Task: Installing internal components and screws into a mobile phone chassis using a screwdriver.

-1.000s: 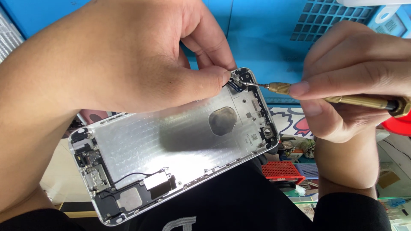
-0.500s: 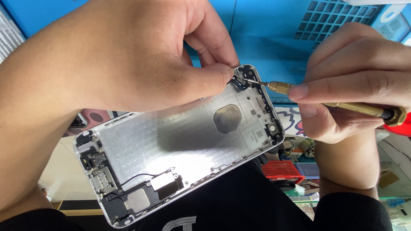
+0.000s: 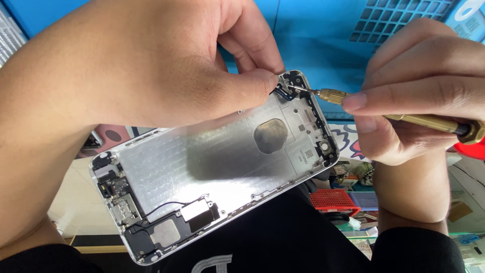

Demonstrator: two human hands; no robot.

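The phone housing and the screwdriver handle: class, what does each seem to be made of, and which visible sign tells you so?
Phone housing: apparently bare metal, likely aluminium, with a matte silver finish; fine machined lines and a soft sheen show. Screwdriver handle: seemingly brass or brass-coloured metal, with a golden shine and a ridged collar near the tip.

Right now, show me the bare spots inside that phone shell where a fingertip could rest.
Free: the flat metal of the phone housing, between the round cutout and the speaker module. Crowded: the top corner, where the left hand and the screwdriver in the right hand meet.
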